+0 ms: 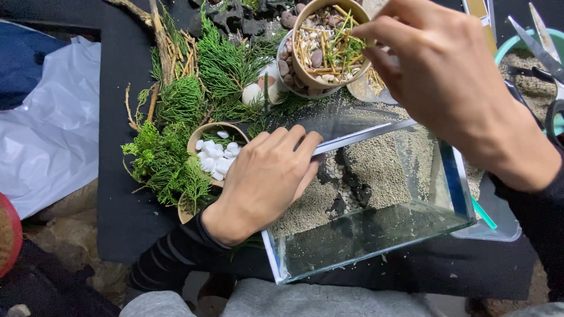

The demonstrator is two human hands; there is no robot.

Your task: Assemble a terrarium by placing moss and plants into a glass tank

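Note:
A small glass tank [376, 235] stands on the black table, with sand, dark rocks [348, 189] and small white pebbles inside. My left hand [265, 182] rests on the tank's left rim, fingers curled over the glass edge. My right hand [452, 88] is raised above the tank's far side, fingers pinched at the rim of a paper cup [325, 42] that holds thin sticks, pebbles and green sprigs. Whether the fingers hold anything is hidden. Just left of my left hand is another paper cup of white pebbles [214, 155].
Green conifer sprigs [194, 105] and dry twigs [161, 41] lie at the back left. Dark stones [235, 17] sit at the far edge. A teal bowl of sand [529, 70] with scissors [543, 50] stands at the right. White plastic sheet [53, 117] lies left.

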